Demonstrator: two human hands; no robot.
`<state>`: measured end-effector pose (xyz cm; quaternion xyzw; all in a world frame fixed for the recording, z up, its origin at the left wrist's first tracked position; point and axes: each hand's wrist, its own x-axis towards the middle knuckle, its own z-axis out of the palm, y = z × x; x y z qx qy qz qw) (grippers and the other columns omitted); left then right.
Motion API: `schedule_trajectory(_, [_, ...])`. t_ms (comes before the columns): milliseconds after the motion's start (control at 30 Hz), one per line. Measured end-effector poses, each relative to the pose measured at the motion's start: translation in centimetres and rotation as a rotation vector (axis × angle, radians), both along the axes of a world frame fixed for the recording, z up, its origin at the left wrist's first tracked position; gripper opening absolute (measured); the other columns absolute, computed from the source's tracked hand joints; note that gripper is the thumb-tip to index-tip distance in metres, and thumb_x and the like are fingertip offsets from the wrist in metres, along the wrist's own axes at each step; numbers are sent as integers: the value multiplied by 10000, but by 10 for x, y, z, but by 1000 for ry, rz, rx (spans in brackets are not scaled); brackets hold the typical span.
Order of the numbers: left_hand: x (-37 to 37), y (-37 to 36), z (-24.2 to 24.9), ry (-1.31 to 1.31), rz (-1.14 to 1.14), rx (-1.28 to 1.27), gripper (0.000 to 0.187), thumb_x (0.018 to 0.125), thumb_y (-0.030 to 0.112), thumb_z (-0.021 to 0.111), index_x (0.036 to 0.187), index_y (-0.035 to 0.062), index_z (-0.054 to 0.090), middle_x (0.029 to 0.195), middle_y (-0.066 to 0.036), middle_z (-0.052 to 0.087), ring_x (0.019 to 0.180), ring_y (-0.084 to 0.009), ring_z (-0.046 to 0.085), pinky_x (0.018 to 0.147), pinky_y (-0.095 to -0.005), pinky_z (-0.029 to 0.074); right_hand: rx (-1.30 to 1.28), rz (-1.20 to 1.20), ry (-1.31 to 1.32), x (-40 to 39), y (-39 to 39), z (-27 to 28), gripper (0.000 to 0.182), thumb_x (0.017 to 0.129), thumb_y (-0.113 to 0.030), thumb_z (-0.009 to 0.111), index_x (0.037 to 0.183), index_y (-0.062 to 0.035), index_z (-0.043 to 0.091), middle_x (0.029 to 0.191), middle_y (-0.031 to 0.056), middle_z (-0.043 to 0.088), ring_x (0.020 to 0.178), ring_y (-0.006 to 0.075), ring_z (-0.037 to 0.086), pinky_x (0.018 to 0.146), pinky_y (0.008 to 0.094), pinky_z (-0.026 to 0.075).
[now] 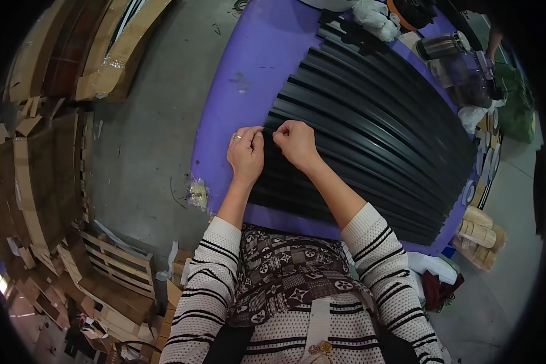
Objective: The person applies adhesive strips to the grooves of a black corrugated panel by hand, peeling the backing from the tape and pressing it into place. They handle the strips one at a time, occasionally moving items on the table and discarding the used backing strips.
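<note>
Long black ribbed strips (370,136) lie side by side across a purple-covered table (224,97). My left hand (247,153), with a ring on one finger, is closed in a pinch at the left ends of the strips. Just right of it, my right hand (298,144) is also closed, fingertips pressed together above the strips. A small gap separates the two hands. Whatever is between the fingers of either hand is too small or hidden to make out.
At the table's far end are a clear plastic bag (370,18), a metal flask (440,45) and a large jug (467,79). Cardboard boxes (42,176) and a wooden pallet (118,261) stand to the left. Rolls (482,227) sit beyond the right edge.
</note>
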<state>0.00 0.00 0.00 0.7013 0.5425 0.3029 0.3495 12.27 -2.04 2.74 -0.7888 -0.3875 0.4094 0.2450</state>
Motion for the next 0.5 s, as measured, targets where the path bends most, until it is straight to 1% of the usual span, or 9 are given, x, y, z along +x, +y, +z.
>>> schedule_trajectory(67, [1,0,1,10,19,-30,118,771,177,556,799,76,612,783,-49,579,740,-211,542,652,-299,420,22,-14,-28,-1,0,-1,138,688,-107,574,655,26,565,524,108,558,482,155,569,469,279,443])
schedule_trajectory(100, [-2,3,4,41,11,-15,118,771,177,556,799,76,612,783,-49,579,740,-211,542,652,-299,420,36,-23,4,-6,3,-3,138,688,-107,574,655,26,565,524,108,558,482,155,569,469,279,443])
schedule_trajectory(167, [2,2,6,56,38,-126,133,757,202,579,782,77,617,750,-32,573,696,-186,537,624,-285,418,-4,-19,1,-3,2,0,130,693,-97,575,676,31,569,560,111,571,473,161,569,485,277,447])
schedule_trajectory(200, [5,1,7,51,27,-132,133,757,202,579,782,77,617,750,-32,573,696,-186,537,624,-285,418,-11,-29,-5,1,-2,2,130,693,-97,575,676,31,569,560,111,571,473,161,569,485,277,447])
schedule_trajectory(267, [5,4,9,49,62,-214,155,736,223,608,762,72,623,713,-25,565,640,-158,530,594,-273,415,63,60,6,6,-11,7,117,716,-66,562,799,16,574,627,120,590,529,214,590,506,296,458])
schedule_trajectory(300, [5,5,9,50,49,-215,155,736,223,608,762,72,623,713,-25,565,640,-158,530,594,-273,415,61,47,5,12,-20,13,117,716,-66,562,799,16,574,627,120,590,529,214,590,506,296,458])
schedule_trajectory(367, [3,9,9,28,44,-269,173,723,234,624,751,63,627,685,-26,558,595,-145,524,573,-270,414,141,257,-274,35,-56,30,252,699,-51,543,951,-53,549,766,150,581,689,329,571,609,396,467])
schedule_trajectory(433, [4,11,10,42,29,-278,174,720,219,631,759,50,627,675,-25,554,581,-132,519,566,-256,412,42,431,-445,73,-104,42,338,705,-24,499,1040,-69,493,798,121,548,698,310,569,585,383,470])
schedule_trajectory(500, [3,12,8,27,37,-322,160,723,193,632,774,42,627,676,-18,550,577,-116,512,563,-240,410,3,460,-616,106,-154,50,322,696,-14,481,1013,-64,508,812,104,517,705,293,564,574,366,469])
